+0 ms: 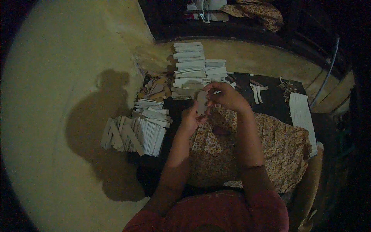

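Both my hands are raised over the middle of the dark table, close together around a pale, flat piece with rounded ends (201,103). My left hand (190,119) grips its lower part between thumb and fingers. At its upper right side, the bent fingers of my right hand (228,98) close on it. Dim light hides the exact fingertip contact. Beneath my hands and right forearm spreads a brown floral cloth (278,145). Just behind the hands rise tall stacks of white and grey strips (189,63).
More upright pale strips (148,135) crowd the table's left side, by the wall. Behind them lies a heap of brown scraps (156,88). At the right are white sheets (302,120), loose white strips (257,92) and a tangle of thin trimmings (288,87).
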A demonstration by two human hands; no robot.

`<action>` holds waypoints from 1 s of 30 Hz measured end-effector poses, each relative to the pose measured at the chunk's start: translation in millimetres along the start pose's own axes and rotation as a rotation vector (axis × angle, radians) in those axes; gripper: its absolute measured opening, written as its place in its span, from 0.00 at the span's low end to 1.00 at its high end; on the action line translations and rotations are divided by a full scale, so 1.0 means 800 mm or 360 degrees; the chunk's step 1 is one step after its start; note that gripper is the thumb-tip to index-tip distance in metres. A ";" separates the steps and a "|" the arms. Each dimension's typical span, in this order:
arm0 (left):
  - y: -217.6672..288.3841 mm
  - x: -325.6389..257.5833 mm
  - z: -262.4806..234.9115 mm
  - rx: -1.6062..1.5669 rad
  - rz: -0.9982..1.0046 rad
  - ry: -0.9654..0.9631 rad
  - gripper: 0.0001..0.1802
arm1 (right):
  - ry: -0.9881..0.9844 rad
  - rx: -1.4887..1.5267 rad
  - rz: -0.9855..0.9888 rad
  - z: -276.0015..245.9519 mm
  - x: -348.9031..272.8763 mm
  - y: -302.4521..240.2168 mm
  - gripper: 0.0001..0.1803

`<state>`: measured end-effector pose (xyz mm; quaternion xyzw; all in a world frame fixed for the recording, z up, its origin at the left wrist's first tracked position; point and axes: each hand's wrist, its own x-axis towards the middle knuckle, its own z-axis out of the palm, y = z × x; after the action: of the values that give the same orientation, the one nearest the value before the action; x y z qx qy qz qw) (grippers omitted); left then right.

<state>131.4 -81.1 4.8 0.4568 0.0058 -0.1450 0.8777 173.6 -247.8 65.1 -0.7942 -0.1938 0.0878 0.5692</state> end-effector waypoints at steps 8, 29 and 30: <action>-0.016 0.018 -0.037 0.0614 0.0258 0.0002 0.20 | 0.0107 0.0502 -0.0255 -0.009 -0.004 -0.022 0.15; 0.013 -0.001 -0.014 0.0945 0.0062 0.0444 0.27 | 0.0138 -0.0382 -0.0042 0.055 0.020 0.031 0.19; 0.016 -0.002 -0.016 0.1047 0.0049 0.0390 0.27 | 0.0083 -0.0365 0.0018 0.052 0.020 0.027 0.19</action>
<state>134.8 -63.5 7.5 0.7291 0.0573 -0.0698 0.6784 177.3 -210.8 32.2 -0.8572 -0.1831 0.0477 0.4790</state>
